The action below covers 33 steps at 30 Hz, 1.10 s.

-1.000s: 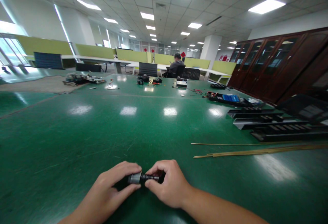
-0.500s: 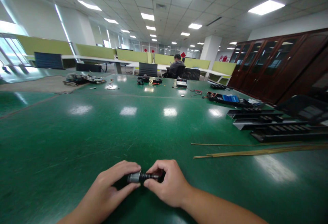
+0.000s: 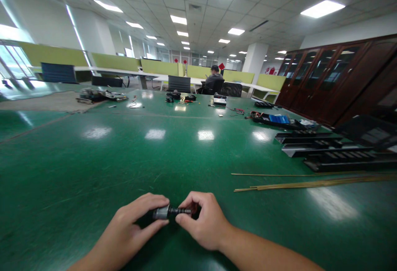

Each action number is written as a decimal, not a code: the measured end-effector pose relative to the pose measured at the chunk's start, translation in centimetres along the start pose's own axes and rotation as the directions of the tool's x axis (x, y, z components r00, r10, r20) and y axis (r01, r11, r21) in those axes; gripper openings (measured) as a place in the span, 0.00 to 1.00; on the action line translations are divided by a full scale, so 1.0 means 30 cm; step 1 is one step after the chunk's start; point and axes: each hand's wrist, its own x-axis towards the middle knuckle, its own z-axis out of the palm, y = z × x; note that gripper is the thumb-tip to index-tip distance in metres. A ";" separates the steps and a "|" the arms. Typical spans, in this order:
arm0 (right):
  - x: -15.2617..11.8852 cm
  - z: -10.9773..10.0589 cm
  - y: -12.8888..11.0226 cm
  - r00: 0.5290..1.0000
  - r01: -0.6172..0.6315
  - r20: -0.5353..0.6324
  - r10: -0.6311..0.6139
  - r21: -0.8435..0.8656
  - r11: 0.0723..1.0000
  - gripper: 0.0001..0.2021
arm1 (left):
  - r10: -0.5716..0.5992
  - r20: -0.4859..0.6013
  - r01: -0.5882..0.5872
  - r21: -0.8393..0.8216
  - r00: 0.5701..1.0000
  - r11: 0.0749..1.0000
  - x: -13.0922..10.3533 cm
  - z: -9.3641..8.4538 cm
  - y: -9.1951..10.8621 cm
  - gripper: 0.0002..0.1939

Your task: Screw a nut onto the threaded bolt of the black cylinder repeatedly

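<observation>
The small metal part is at the near side of the green table, between the two hands; I cannot tell if it touches the table. The left hand grasps its thick grey end with thumb and fingers, and the right hand pinches its thin dark end. To the right lie thin rods, with black rails farther behind. At the far side sits a person.

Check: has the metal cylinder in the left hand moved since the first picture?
Yes, slightly: the metal cylinder sits a little farther left and higher in the picture, judged against the thin rods, which lie where they did.
</observation>
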 end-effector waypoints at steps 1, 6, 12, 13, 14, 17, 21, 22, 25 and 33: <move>0.000 0.000 0.001 1.000 0.002 -0.003 -0.002 0.002 1.000 0.03 | 0.000 -0.004 0.000 0.004 1.000 1.000 -0.001 -0.001 -0.003 0.20; 0.003 0.002 0.011 1.000 0.005 -0.007 -0.005 0.017 1.000 0.05 | 0.006 -0.034 -0.005 0.025 0.999 1.000 -0.001 -0.002 -0.014 0.20; 0.007 0.002 0.015 1.000 -0.004 -0.026 0.005 0.035 0.999 0.05 | 0.013 -0.037 -0.013 0.025 0.999 1.000 0.003 -0.003 -0.014 0.20; 0.008 0.002 0.014 1.000 -0.006 -0.029 0.008 0.041 0.999 0.04 | 0.010 -0.038 -0.009 0.024 0.999 1.000 0.004 -0.005 -0.014 0.20; 0.009 0.003 0.014 0.999 -0.009 -0.032 0.011 0.047 0.999 0.04 | 0.006 -0.041 -0.005 0.026 0.999 1.000 0.005 -0.006 -0.014 0.20; 0.009 0.003 0.013 0.999 -0.015 -0.039 0.017 0.052 0.999 0.04 | 0.001 -0.048 0.001 0.037 0.999 0.999 0.008 -0.011 -0.015 0.20; 0.010 0.002 0.013 0.998 -0.030 -0.049 0.034 0.072 0.997 0.04 | 0.011 -0.051 -0.009 0.050 0.999 0.999 0.008 -0.012 -0.015 0.19; 0.010 0.001 0.014 0.998 -0.035 -0.049 0.039 0.080 0.996 0.04 | 0.012 -0.052 -0.009 0.053 0.999 0.999 0.007 -0.012 -0.015 0.19; 0.011 0.000 0.014 0.998 -0.042 -0.048 0.047 0.094 0.995 0.04 | 0.003 -0.054 0.000 0.056 0.999 0.998 0.005 -0.011 -0.016 0.21; 0.017 0.000 0.018 0.997 -0.050 -0.057 0.058 0.127 0.991 0.04 | -0.007 -0.057 0.010 0.053 0.998 0.999 0.008 -0.018 -0.027 0.21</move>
